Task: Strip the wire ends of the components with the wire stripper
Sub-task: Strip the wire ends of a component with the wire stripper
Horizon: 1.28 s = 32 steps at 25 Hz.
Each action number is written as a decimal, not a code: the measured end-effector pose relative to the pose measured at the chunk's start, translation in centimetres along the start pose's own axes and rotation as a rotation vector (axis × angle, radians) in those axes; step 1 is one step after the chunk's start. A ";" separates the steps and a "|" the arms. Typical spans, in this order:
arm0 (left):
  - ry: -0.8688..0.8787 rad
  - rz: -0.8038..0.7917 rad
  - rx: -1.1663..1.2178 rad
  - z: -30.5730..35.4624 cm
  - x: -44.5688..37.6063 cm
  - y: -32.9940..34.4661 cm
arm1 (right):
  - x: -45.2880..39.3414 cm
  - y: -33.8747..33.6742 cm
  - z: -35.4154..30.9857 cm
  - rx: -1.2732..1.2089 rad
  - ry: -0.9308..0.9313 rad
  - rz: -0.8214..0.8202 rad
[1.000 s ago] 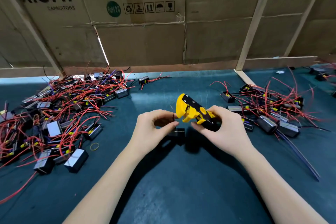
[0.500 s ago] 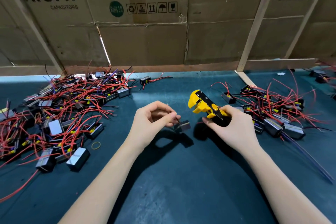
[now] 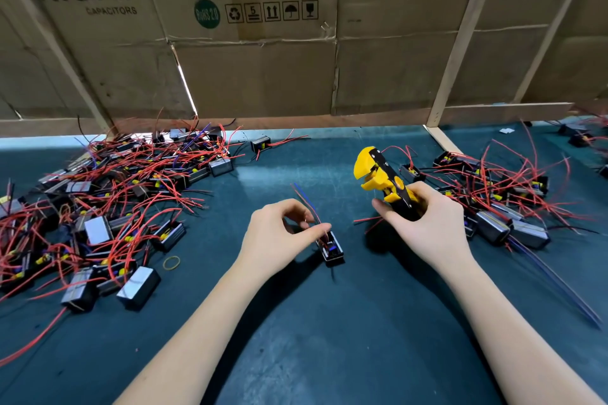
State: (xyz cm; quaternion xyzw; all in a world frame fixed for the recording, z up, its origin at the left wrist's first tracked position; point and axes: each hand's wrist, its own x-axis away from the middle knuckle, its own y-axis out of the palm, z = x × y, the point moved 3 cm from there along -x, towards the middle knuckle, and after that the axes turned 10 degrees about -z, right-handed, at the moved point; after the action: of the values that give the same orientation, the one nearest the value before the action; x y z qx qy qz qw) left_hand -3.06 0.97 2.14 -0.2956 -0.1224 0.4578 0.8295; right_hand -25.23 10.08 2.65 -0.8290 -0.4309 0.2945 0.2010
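Right hand (image 3: pixel 424 223) gripping wire stripper (image 3: pixel 385 184) — head up-left, left hand (image 3: pixel 279 233) pinching component (image 3: pixel 330 248) wire

Right hand (image 3: pixel 424 227) grips stripper (image 3: pixel 383 179); left hand (image 3: pixel 279 233) pinches wire (image 3: pixel 307 199)

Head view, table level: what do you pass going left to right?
Left pile of components → yellow rubber band → left hand pinching a wire → black component → right hand gripping the wire stripper → right pile of components.
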 end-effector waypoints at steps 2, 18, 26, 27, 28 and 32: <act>0.026 -0.069 0.089 0.2 0.0 0.6 | 0.1 -0.1 -0.1 0.075 -0.016 0.017; -0.053 -0.126 0.362 -0.2 -0.1 1.4 | 0.2 -0.1 -0.1 0.392 -0.054 0.136; 0.052 -0.221 0.406 0.1 0.0 1.6 | 0.4 1.1 -0.1 0.663 -0.110 0.158; 0.068 -0.227 0.401 0.2 0.0 1.7 | 0.4 1.1 -0.1 0.686 -0.105 0.155; 0.081 -0.230 0.394 0.2 0.0 1.7 | 0.4 1.2 -0.1 0.705 -0.106 0.155; 0.136 -0.267 0.358 0.6 0.0 1.7 | 0.5 1.3 -0.2 0.760 -0.135 0.164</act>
State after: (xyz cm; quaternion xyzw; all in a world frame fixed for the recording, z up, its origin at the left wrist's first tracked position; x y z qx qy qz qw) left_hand -4.49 1.84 1.58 -0.1553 -0.0212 0.3373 0.9283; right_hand -24.09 9.78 1.88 -0.7060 -0.2358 0.5020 0.4404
